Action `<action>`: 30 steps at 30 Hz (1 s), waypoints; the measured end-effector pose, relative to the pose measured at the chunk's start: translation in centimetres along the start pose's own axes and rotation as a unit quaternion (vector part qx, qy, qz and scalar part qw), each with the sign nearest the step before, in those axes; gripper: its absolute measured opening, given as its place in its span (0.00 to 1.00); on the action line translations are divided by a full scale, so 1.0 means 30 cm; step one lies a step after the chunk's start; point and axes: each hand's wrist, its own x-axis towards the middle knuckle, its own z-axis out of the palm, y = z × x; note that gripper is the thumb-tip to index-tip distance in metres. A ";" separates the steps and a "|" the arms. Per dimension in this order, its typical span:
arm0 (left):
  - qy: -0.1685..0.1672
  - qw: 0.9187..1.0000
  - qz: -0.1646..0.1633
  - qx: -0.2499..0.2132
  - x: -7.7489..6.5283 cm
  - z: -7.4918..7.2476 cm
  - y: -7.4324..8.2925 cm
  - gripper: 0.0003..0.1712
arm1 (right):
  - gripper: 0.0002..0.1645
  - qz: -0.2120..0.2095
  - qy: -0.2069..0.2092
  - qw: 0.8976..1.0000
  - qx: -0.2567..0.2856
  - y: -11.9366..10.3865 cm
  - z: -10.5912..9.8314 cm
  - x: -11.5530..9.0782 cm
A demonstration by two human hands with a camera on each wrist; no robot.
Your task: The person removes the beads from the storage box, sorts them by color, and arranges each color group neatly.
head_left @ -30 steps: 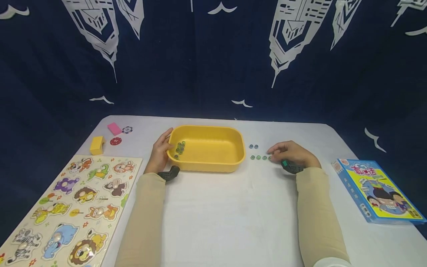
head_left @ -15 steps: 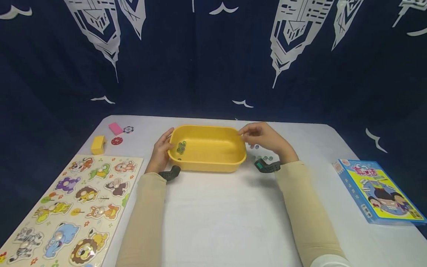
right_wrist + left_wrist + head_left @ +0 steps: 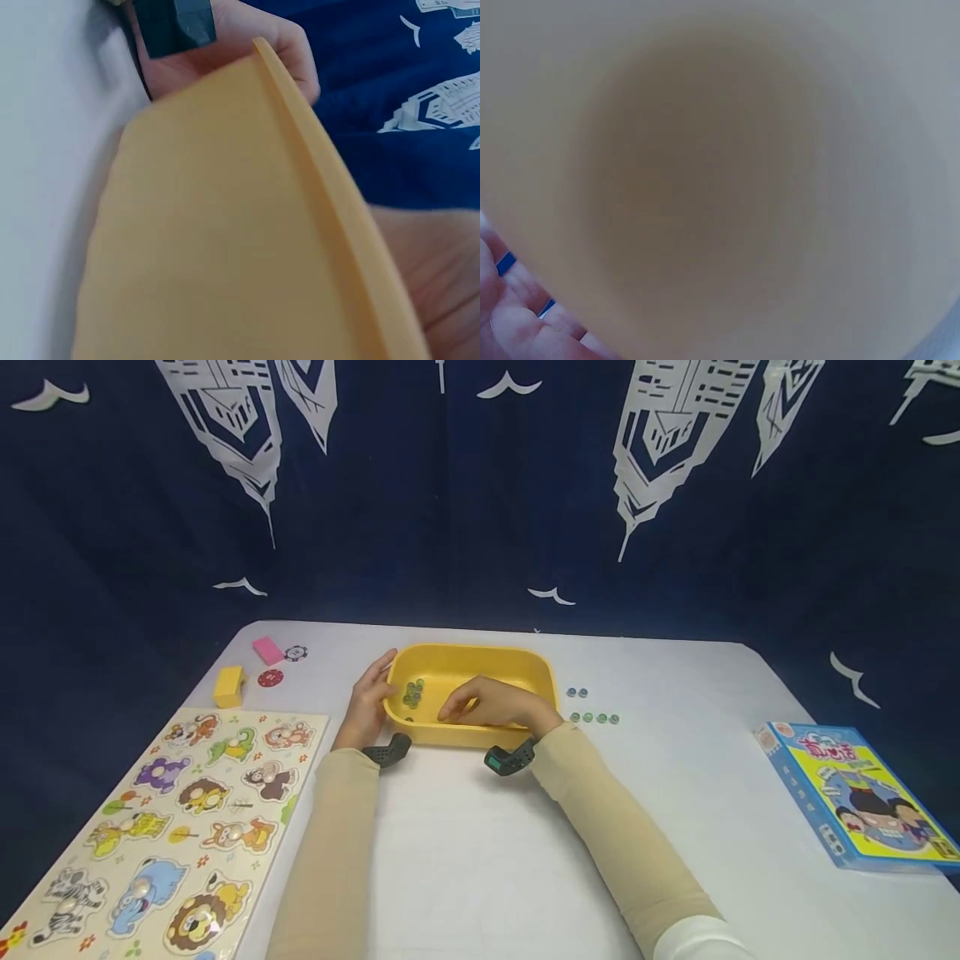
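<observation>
My left hand (image 3: 364,708) grips the left end of a yellow plastic tray (image 3: 532,672), thumb over the rim and fingers along the outside. Inside that tray, at its left, lie several small greenish glass marbles (image 3: 413,693). My right hand (image 3: 501,702) reaches over the near wall into the tray, fingers bent down toward the thumb near its floor. What its fingertips hold, if anything, is hidden. In the right wrist view the tray's wall (image 3: 202,217) covers most of the frame. The left wrist view is mostly a blurred tan surface, with fingers (image 3: 525,322) at lower left.
Right of the tray, two bluish marbles (image 3: 577,692) and a row of several green ones (image 3: 601,717) lie on the white table (image 3: 465,860). An animal puzzle board (image 3: 180,835), yellow block (image 3: 228,687), pink piece (image 3: 267,651) and two chips (image 3: 271,678) are left; a boxed game (image 3: 862,797), right.
My right hand has moved left from the marbles on the table, over the tray's right rim, and down into the tray. My left hand keeps its grip on the tray.
</observation>
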 end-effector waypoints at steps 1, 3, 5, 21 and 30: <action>0.000 1.000 -0.001 0.001 0.000 0.001 -0.001 0.42 | 0.12 0.013 -0.001 1.000 -0.005 -0.005 0.010 0.013; 0.000 1.000 -0.002 0.001 0.001 0.001 -0.005 0.42 | 0.11 0.042 -0.001 0.999 -0.012 -0.016 0.026 0.037; 0.001 1.000 0.000 0.000 0.001 0.001 -0.007 0.42 | 0.10 0.069 0.002 0.997 -0.024 -0.025 0.038 0.057; 0.002 1.000 0.000 0.002 0.007 0.002 -0.017 0.42 | 0.08 0.080 0.019 0.996 -0.029 -0.029 0.024 0.062; 0.003 1.000 0.003 0.000 0.003 -0.002 -0.011 0.42 | 0.10 -0.057 0.091 0.991 0.081 -0.043 -0.085 -0.088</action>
